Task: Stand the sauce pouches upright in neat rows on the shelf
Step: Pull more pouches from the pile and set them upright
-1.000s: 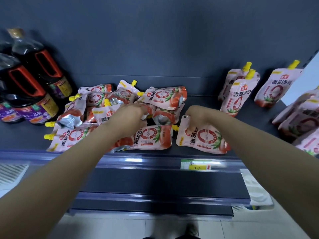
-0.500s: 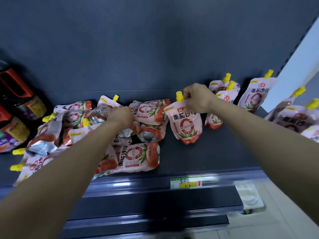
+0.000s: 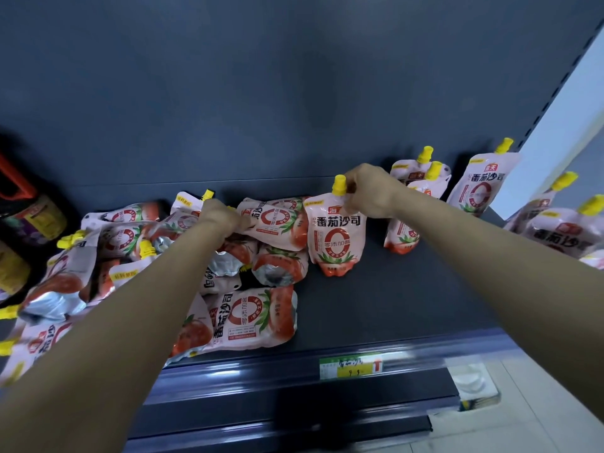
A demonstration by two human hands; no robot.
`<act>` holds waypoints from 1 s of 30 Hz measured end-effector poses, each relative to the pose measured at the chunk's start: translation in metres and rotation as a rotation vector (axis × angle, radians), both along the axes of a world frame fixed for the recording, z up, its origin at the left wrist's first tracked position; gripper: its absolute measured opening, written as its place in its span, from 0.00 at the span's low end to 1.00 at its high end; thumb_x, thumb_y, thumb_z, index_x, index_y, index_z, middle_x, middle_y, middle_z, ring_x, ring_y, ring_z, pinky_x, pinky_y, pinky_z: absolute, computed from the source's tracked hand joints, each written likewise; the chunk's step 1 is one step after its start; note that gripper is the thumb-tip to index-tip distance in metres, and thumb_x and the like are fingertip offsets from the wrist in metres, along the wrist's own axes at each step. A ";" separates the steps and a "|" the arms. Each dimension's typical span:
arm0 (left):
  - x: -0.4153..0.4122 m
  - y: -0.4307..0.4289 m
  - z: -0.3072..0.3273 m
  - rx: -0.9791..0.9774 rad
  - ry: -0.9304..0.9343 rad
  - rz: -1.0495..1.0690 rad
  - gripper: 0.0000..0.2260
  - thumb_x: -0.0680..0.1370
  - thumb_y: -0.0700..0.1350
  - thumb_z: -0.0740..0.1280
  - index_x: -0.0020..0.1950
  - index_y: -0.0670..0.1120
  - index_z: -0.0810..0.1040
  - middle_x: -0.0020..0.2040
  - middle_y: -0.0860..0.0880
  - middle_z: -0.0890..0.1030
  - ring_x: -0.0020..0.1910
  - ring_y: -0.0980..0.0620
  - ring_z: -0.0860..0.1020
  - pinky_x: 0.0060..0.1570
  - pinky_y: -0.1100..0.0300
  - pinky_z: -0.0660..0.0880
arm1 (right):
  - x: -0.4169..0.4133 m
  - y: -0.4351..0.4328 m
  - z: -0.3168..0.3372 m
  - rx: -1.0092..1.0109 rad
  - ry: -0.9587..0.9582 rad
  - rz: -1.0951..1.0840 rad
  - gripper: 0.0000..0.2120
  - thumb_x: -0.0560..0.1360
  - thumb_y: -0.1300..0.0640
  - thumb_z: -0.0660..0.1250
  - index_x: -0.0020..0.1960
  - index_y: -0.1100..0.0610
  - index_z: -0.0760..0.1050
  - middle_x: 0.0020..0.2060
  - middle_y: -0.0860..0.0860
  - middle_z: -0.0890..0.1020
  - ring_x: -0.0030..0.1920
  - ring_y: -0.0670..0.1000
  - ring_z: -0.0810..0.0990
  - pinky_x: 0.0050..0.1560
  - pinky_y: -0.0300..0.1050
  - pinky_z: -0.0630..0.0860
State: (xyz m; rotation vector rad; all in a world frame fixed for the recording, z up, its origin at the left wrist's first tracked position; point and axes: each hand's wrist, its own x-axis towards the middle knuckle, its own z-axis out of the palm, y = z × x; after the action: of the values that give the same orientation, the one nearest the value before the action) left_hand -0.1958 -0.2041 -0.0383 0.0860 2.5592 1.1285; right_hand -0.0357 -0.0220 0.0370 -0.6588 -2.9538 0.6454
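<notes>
The right hand [image 3: 369, 191] pinches a pouch [image 3: 336, 237] at its top corner, just beside the yellow cap. This pouch hangs upright, label facing out, with its base at the shelf [image 3: 408, 299]; whether it touches cannot be told. It sits between the pile [image 3: 251, 318] of flat pouches on the left and the standing pouches [image 3: 480, 188] on the right, apart from the latter. The left hand [image 3: 225, 219] rests on top of the pile, fingers curled down onto a lying pouch [image 3: 277, 223]; whether it really grips is unclear. Dark bottles [image 3: 32, 210] stand at the far left. A price tag [image 3: 351, 367] sits on the shelf's front rail.
</notes>
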 end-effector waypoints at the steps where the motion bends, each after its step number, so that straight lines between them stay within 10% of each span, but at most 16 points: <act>1: 0.000 0.001 0.001 0.063 -0.019 0.023 0.29 0.64 0.47 0.78 0.58 0.35 0.72 0.55 0.41 0.78 0.54 0.42 0.77 0.51 0.53 0.75 | 0.000 -0.001 0.000 0.012 -0.010 -0.001 0.09 0.69 0.64 0.73 0.49 0.63 0.80 0.43 0.55 0.81 0.45 0.54 0.78 0.44 0.41 0.71; 6: 0.007 0.001 0.009 0.348 -0.149 0.072 0.14 0.67 0.37 0.75 0.49 0.35 0.75 0.52 0.36 0.81 0.48 0.40 0.81 0.51 0.42 0.78 | 0.007 -0.003 0.001 0.039 -0.026 -0.019 0.07 0.68 0.61 0.75 0.41 0.61 0.78 0.38 0.54 0.79 0.40 0.53 0.76 0.41 0.41 0.69; 13: 0.032 0.016 0.028 0.561 -0.194 -0.039 0.06 0.72 0.30 0.68 0.45 0.38 0.76 0.43 0.42 0.80 0.38 0.45 0.79 0.30 0.52 0.78 | 0.036 -0.001 0.008 0.078 -0.086 -0.039 0.08 0.68 0.60 0.76 0.41 0.63 0.79 0.37 0.55 0.79 0.41 0.53 0.76 0.42 0.43 0.72; 18: 0.059 0.035 0.025 0.499 -0.070 -0.141 0.14 0.68 0.34 0.73 0.52 0.38 0.79 0.49 0.40 0.83 0.44 0.44 0.82 0.50 0.49 0.79 | 0.075 0.014 0.009 0.147 -0.139 -0.165 0.17 0.68 0.56 0.76 0.49 0.67 0.79 0.40 0.57 0.78 0.45 0.57 0.77 0.45 0.44 0.71; 22: 0.084 0.043 0.026 0.418 0.065 -0.275 0.07 0.68 0.38 0.75 0.34 0.48 0.79 0.38 0.48 0.82 0.34 0.52 0.79 0.36 0.59 0.76 | 0.096 0.035 0.008 0.202 -0.118 -0.291 0.18 0.67 0.56 0.76 0.52 0.66 0.79 0.49 0.60 0.82 0.54 0.60 0.79 0.49 0.45 0.74; 30: 0.126 0.035 0.034 0.365 0.146 -0.383 0.06 0.69 0.40 0.74 0.37 0.50 0.80 0.35 0.54 0.81 0.33 0.59 0.77 0.31 0.63 0.72 | 0.105 0.067 0.003 0.199 -0.022 -0.461 0.09 0.72 0.59 0.69 0.48 0.64 0.76 0.48 0.61 0.82 0.48 0.60 0.80 0.41 0.45 0.71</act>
State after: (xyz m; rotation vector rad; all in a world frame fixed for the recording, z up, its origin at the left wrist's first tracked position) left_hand -0.0703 -0.1696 -0.0042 0.7362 2.2806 1.4510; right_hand 0.0688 0.0449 0.0396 -1.2661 -2.6803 0.3001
